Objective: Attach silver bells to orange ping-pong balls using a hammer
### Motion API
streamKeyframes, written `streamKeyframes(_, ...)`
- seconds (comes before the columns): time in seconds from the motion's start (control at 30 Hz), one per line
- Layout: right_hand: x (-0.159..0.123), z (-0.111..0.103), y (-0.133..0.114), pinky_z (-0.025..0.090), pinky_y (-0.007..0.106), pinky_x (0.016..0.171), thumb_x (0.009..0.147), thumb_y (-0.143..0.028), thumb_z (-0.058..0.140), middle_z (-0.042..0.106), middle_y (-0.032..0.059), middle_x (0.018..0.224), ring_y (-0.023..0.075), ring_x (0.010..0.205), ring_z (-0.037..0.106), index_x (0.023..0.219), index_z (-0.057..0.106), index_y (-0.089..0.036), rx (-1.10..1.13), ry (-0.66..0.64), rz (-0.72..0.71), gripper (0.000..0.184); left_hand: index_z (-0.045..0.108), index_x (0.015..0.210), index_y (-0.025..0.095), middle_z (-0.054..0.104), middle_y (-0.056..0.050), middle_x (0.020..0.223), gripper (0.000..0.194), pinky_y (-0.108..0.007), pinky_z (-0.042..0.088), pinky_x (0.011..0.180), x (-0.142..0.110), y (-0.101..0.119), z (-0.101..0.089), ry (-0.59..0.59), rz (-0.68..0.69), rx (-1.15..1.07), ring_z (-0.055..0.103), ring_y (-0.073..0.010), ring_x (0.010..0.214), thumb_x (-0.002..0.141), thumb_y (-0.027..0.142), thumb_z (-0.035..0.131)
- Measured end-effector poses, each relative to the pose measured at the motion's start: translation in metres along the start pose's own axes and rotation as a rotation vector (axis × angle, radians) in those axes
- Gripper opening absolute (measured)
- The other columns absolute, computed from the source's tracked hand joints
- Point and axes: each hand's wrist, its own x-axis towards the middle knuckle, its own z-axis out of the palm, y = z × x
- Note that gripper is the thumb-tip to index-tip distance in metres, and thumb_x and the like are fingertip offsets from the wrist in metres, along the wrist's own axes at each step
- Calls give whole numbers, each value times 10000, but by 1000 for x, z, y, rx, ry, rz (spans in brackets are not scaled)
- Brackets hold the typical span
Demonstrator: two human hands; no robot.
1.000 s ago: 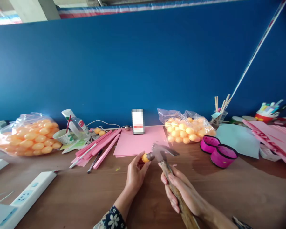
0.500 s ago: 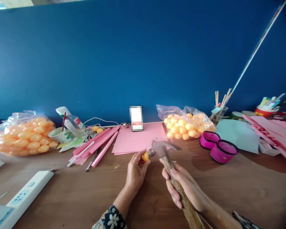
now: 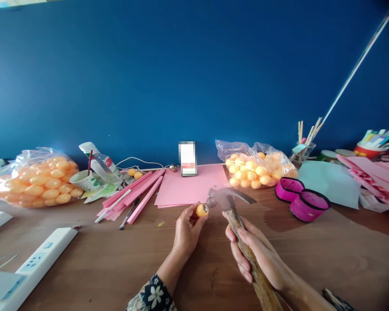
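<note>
My left hand [image 3: 186, 231] pinches a small orange ping-pong ball [image 3: 200, 211] between thumb and fingers, just above the table. The side of the ball facing right has a dark, shiny spot; whether it is a hole or a piece of metal I cannot tell. My right hand [image 3: 257, 252] is wrapped round the wooden handle of a claw hammer [image 3: 221, 198]. Its metal head is close to the ball, up and to the right, with a small gap between them. The claw points right.
Clear bags of orange balls stand at left [image 3: 39, 181] and right [image 3: 253, 170]. Pink paper [image 3: 191, 188] and a phone [image 3: 188, 159] lie between, beside pink strips [image 3: 132, 192]. Magenta rings [image 3: 309, 205] are at right, a power strip [image 3: 35, 263] at left.
The hammer head has moved away from the ball, up and to the right, uncovering the shiny spot. My left hand keeps hold of the ball. The view has tilted down slightly.
</note>
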Motion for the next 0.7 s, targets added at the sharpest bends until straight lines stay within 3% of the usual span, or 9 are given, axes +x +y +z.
streamKeyframes(0.43, 3, 0, 2, 346, 153, 318, 888, -425, 370, 408, -82, 470, 45, 318, 353, 855, 428, -205, 52, 29, 8, 230, 590, 1099, 154, 671, -69, 979, 468, -282, 492, 770, -1, 9, 3, 20, -70, -84, 628, -175, 838, 659, 291, 675)
streamKeyframes(0.7, 4, -4, 2, 330, 155, 286, 871, -402, 413, 491, -23, 732, 13, 334, 350, 935, 443, -201, 158, 24, -14, 213, 569, 1130, 140, 671, -73, 1010, 478, -290, 480, 808, 0, 11, 3, -11, -97, -123, 617, -182, 900, 681, 278, 658)
